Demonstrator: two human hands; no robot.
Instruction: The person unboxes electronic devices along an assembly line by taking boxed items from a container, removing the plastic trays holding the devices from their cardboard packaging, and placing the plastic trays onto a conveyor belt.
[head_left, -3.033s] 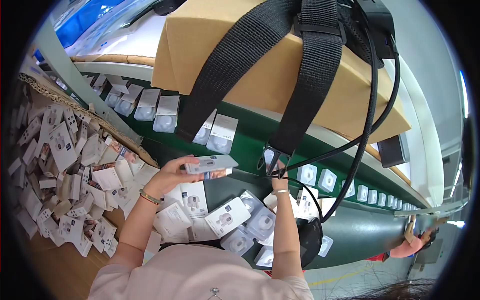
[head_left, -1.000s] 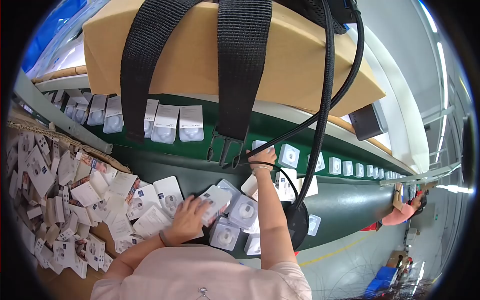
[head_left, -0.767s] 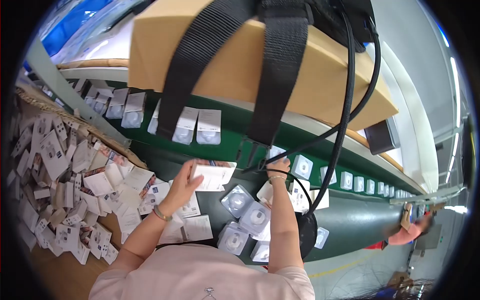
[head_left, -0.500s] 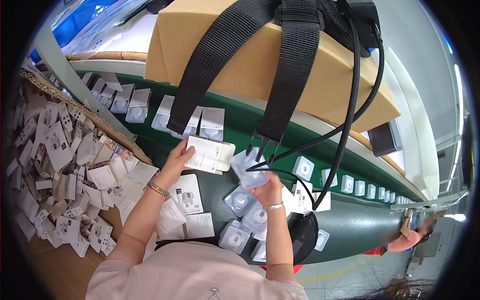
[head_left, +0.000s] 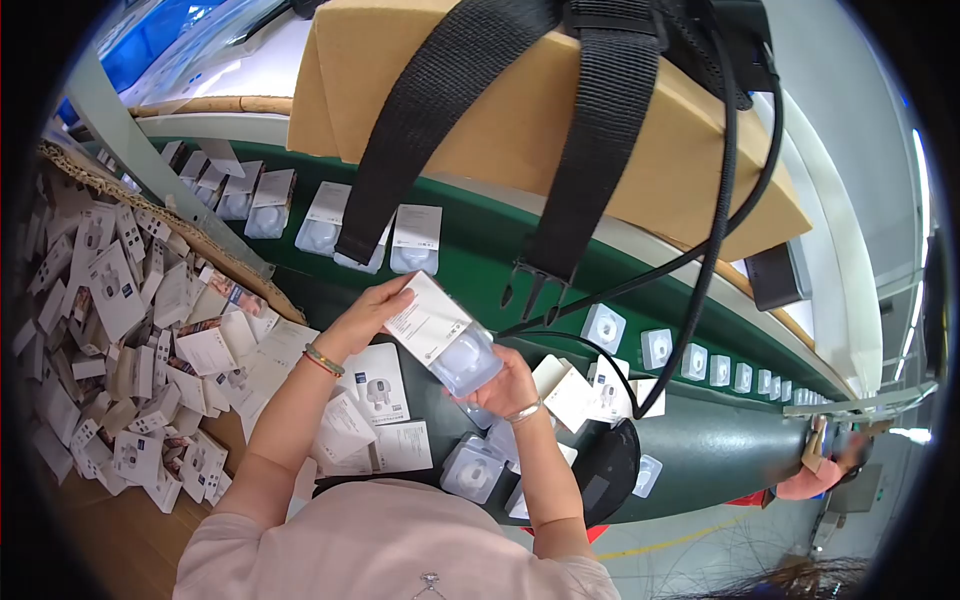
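Note:
My left hand [head_left: 362,320] is closed around the upper end of a white printed box sleeve [head_left: 430,315], its thumb lying on the face. A clear plastic tray [head_left: 466,364] sits partly inside that sleeve, its round moulded part showing at the lower end. My right hand [head_left: 512,386] grips the tray's outer end. Below my right hand, several more clear trays [head_left: 471,468] lie on the dark green surface, partly hidden by my forearm. Flat white printed sleeves [head_left: 378,385] lie beside my left wrist.
A cardboard carton [head_left: 262,282] full of white sleeves stands at left. Sleeved trays [head_left: 416,238] and bare trays [head_left: 657,347] line the green conveyor belt [head_left: 480,285]. Black straps [head_left: 590,150] and cables hang in front, before a brown box [head_left: 480,130]. Another person [head_left: 812,475] sits far right.
The sleeve and tray, apart before, are now joined, the tray partly inside the sleeve. My right hand has moved slightly left, and the sleeve has tilted. The sleeved trays on the belt have shifted slightly.

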